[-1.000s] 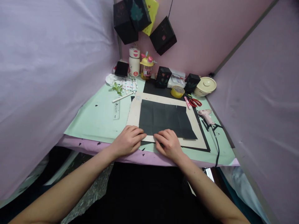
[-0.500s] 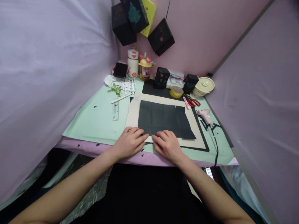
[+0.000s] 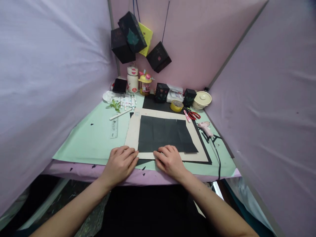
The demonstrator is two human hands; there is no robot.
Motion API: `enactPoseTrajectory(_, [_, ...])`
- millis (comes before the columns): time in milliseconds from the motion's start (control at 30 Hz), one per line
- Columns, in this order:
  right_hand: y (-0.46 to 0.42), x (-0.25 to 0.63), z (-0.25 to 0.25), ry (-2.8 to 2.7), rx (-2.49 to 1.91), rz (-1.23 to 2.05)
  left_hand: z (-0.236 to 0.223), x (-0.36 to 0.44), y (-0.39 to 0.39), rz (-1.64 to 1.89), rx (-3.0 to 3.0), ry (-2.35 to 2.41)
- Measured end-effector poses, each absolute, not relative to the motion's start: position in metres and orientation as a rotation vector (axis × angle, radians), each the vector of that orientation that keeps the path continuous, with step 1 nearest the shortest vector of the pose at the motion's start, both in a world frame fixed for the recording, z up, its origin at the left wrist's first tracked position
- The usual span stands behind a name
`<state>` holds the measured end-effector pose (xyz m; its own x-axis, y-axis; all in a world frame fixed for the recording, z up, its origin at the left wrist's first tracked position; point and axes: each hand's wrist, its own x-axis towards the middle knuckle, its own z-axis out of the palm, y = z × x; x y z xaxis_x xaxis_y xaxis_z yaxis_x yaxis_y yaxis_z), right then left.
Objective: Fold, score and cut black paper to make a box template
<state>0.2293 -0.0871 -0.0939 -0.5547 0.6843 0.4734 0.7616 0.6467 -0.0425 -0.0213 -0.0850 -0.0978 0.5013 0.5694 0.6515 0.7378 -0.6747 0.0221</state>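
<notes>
Lilac fabric (image 3: 54, 65) screens both sides and a pink wall (image 3: 197, 42) closes the back; in this head view a green-covered surface (image 3: 91, 141) spans the middle, with dark boxes (image 3: 158, 56) hung on cords above it, likely to leave the working space free.

A creased black sheet (image 3: 164, 133) lies flat on a pale board (image 3: 133, 135), just in front of the person; the board probably gives it a firm, even backing. The left hand (image 3: 120, 164) rests at the board's near left corner, perhaps to steady it; the right hand (image 3: 170, 163) has its fingers on the sheet's near edge, seemingly to press or guide it; neither grip looks clenched, though whether either pinches an edge I cannot tell, since the thumbs are partly hidden.

The ruler (image 3: 114, 128) and white stick (image 3: 120, 114) lie left of the board; the pink cutter (image 3: 187, 117), red-handled scissors (image 3: 191, 114) and glue gun (image 3: 206, 129) sit toward the right, presumably within easy reach; the tape roll (image 3: 176, 106) lies behind the board.
</notes>
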Motion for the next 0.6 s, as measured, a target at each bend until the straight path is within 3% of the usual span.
enactPoseTrajectory(267, [-0.087,0.226,-0.091,-2.409,-1.154,-0.164,-0.084,0.010,-0.080,-1.087,-2.513,-1.203])
enactPoseTrajectory(500, [-0.081,0.239,-0.075,-2.379,-1.114,-0.055,-0.103,0.038,-0.070,-1.055,-2.677,-1.137])
enactPoseTrajectory(600, [-0.045,0.272,-0.057,-2.163,-1.329,-0.008,-0.107,0.037,-0.067,-1.059,-2.679,-1.150])
